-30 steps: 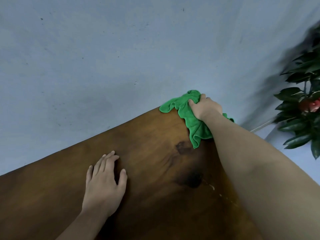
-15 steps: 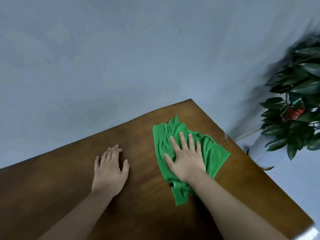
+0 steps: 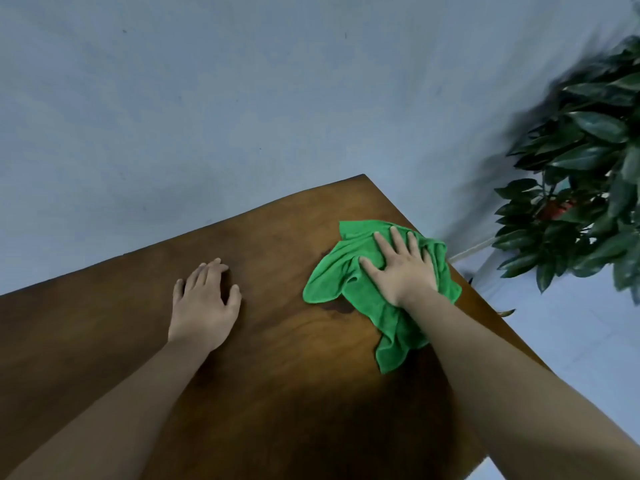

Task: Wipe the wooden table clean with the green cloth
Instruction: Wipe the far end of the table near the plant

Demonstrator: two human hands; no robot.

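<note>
Shifted rightward since half a second ago: green cloth (image 3: 349,271) now close to right edge of wooden table (image 3: 284,375), just short of far corner. Right hand (image 3: 403,271) flat on cloth, fingers spread, pressing down, not clamped. Left hand (image 3: 204,306) flat on bare wood well to the left, fingers loosely apart, bracing. Mid-wipe, far right zone. Dark blotch (image 3: 334,306) at cloth's near-left edge, stain or grain, cannot tell. Next likely: pull stroke back across blotch toward near side, keep pressure, avoid cloth slipping off edge. Plant (image 3: 588,168) beyond table on right.
</note>
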